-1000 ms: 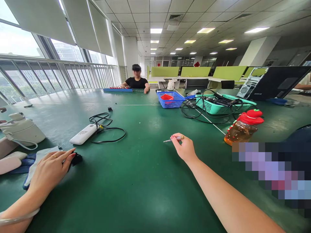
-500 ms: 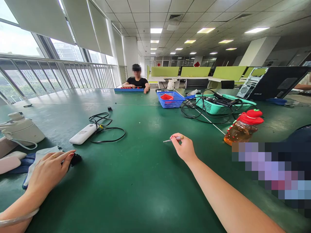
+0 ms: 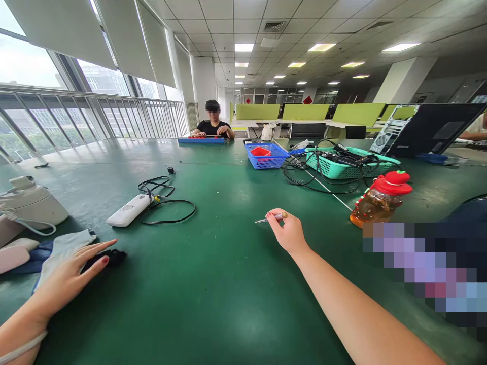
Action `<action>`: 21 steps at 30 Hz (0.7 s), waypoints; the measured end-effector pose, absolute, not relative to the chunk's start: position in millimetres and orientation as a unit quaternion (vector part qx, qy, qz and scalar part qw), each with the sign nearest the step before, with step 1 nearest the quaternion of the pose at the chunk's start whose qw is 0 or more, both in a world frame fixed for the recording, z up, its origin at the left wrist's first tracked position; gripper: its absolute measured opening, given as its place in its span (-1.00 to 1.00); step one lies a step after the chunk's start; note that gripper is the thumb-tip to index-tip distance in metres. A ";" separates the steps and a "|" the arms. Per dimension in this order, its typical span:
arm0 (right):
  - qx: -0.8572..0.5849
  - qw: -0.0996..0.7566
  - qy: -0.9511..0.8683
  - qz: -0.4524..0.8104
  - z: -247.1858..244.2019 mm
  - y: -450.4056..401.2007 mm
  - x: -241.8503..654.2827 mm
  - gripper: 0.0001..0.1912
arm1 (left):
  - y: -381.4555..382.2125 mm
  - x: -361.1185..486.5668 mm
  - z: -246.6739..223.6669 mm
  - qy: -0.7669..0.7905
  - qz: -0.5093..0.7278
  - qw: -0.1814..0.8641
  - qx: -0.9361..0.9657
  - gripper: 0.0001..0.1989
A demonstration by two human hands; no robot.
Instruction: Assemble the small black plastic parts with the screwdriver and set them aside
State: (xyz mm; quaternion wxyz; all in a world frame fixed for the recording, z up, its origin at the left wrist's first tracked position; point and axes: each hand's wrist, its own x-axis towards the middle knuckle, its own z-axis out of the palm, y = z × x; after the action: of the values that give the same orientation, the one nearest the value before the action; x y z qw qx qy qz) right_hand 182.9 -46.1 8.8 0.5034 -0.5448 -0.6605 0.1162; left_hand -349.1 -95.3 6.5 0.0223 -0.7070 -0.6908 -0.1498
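Observation:
My right hand (image 3: 287, 230) grips a small screwdriver (image 3: 280, 216) by its clear handle, above the middle of the green table (image 3: 228, 284). The thin metal shaft points left. At the lower left, my left hand (image 3: 70, 271) is open, thumb and fingers apart. Under its fingers lies a dark, soft-looking bundle (image 3: 116, 257), partly covered; I cannot make out its kind. Beside that hand is a light blue and navy cloth (image 3: 70, 247). A white power bank (image 3: 130, 210) with a black cable (image 3: 169, 202) lies farther forward.
A white bottle (image 3: 36, 200) lies at the left. On the right stand a red-lidded drink bottle (image 3: 382, 197), a green basket of cables (image 3: 331, 170) and a blue basket (image 3: 268, 161). Across the table a person (image 3: 213, 124) sits at a blue tray (image 3: 201, 140). A dark computer case (image 3: 429, 129) leans behind.
My left hand has drawn slightly left, its thumb and fingers spreading and uncovering more of the dark bundle. My right hand stays still. The person opposite has drawn one hand back to the tray.

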 end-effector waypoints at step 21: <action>-0.544 0.500 -0.664 0.114 5.8 -45.2 183.0 -0.69 | -110.1 -314.2 38.1 -0.785 -0.129 0.105 -0.597 -0.36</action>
State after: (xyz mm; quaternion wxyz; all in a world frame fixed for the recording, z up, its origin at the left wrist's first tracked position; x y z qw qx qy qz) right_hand 183.0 -45.2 5.8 0.4997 -0.5438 -0.6645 0.1140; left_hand -314.2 -110.1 38.1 0.1051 -0.5968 -0.7850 -0.1290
